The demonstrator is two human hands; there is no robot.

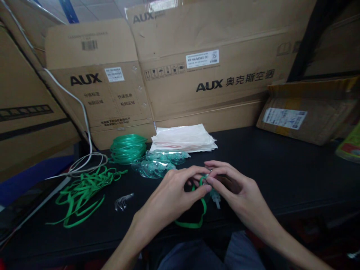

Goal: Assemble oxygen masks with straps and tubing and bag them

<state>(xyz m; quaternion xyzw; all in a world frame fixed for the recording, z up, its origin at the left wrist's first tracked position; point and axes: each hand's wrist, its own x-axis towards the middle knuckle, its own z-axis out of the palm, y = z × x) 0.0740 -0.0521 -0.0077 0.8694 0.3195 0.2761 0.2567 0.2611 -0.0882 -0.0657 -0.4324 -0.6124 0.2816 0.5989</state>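
Left hand (180,185) and right hand (239,183) together pinch a flat green strap (197,225) and translucent green plastic piece (215,197); joining looks unfinished.

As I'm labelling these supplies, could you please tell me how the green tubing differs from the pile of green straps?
The tubing is glossy and translucent; the straps look matte and opaque. The tubing is neatly coiled; the straps lie loosely tangled. Both are green, on the black tabletop.
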